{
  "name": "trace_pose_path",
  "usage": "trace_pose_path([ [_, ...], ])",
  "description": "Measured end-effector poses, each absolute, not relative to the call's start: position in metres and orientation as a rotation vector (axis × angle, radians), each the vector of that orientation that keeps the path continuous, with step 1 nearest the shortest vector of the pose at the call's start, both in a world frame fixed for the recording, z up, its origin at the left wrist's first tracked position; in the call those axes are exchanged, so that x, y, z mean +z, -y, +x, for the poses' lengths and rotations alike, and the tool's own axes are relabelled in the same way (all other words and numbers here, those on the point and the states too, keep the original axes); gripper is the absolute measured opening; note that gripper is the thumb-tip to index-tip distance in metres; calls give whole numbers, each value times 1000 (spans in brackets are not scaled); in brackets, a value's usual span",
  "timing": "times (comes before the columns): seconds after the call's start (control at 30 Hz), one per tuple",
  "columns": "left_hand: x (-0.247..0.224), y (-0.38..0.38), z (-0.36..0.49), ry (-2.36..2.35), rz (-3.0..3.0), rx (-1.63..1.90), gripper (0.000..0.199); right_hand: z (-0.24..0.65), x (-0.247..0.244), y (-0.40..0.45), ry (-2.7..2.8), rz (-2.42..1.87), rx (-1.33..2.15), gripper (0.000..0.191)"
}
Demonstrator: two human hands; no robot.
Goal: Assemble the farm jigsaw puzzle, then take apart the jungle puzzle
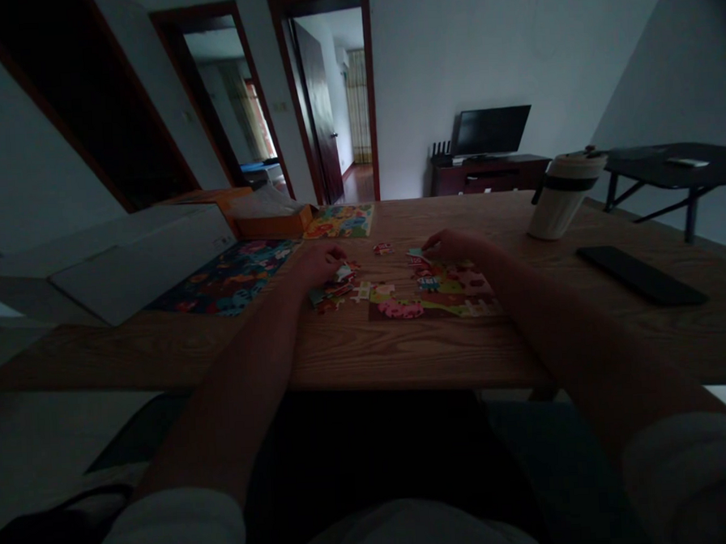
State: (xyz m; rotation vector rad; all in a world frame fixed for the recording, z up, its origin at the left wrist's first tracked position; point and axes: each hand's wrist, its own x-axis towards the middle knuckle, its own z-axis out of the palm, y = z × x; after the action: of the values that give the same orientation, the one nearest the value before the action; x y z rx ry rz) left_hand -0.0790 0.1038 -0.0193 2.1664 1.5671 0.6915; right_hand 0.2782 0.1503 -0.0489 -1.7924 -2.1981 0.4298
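A partly joined jigsaw puzzle point(401, 306) with a pink animal and green ground lies on the wooden table in front of me. At its upper edge my right hand point(452, 244) has its fingers closed on a puzzle piece point(417, 258) in red and pale green. My left hand point(323, 262) is over a heap of loose puzzle pieces point(340, 291), left of the joined part. Its fingers are pinched around a whitish puzzle piece point(343, 271), partly hidden by the hand. Another red loose piece point(383, 248) lies between the hands, farther back.
Two other colourful puzzles, one dark blue point(233, 283) and one yellow point(342, 221), lie left and behind. Beside them stand a white box point(143, 259) and an orange box point(275, 221). At right are a pale tumbler point(563, 201) and a black flat object point(640, 275).
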Motion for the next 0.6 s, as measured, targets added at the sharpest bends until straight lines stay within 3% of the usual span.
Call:
trace_pose_path([
  [0.13, -22, -108, -81, -1551, 2205, 763, 15, 282, -39, -150, 2147, -1715, 416, 16],
  [0.4, -16, -103, -69, -1435, 2201, 1008, 16, 314, 34, -108, 1737, -1322, 188, 29],
  [0.6, -14, -74, -21, -1142, 2196, 1210, 16, 292, 8, -58, 1871, -1314, 585, 28],
])
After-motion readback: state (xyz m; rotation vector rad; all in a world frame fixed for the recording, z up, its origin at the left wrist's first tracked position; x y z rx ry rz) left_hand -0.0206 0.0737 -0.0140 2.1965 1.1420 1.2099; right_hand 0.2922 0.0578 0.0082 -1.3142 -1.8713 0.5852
